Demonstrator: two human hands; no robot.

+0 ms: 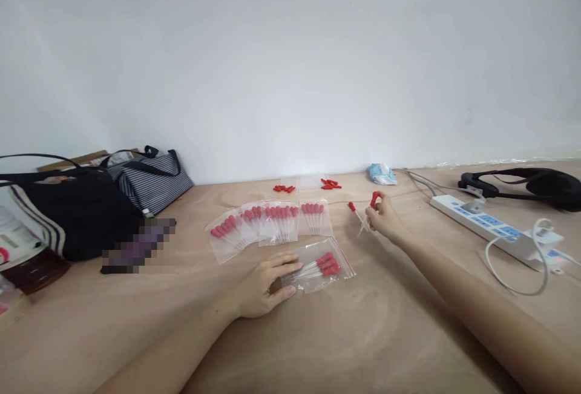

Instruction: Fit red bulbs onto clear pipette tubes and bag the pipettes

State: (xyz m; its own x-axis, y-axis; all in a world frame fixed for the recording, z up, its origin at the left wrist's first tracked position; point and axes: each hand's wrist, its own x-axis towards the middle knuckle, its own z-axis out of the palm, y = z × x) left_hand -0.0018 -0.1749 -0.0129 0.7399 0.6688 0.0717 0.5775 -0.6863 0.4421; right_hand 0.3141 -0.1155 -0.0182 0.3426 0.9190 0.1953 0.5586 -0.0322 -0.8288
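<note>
Several clear plastic bags [287,222] of red-bulbed droppers lie in a row across the middle of the table. Nearer to me is another clear bag [310,282] with several droppers inside, their red bulbs pointing right. My left hand [267,282] rests at this bag's left end, its thumb and fingers apart on the plastic. Over on the right, my right hand [382,217] pinches a dropper [374,198] by its red bulb. A second dropper [352,207] is just left of that hand, its stem slanting down toward the fingers.
Loose red bulbs [284,189] and more red pieces [331,184] lie by the wall near a tissue pack [382,174]. Right: a white power strip [492,228], cables, a black headset [521,187]. Left: a black bag [86,212], striped bag [152,182], bottle [29,255].
</note>
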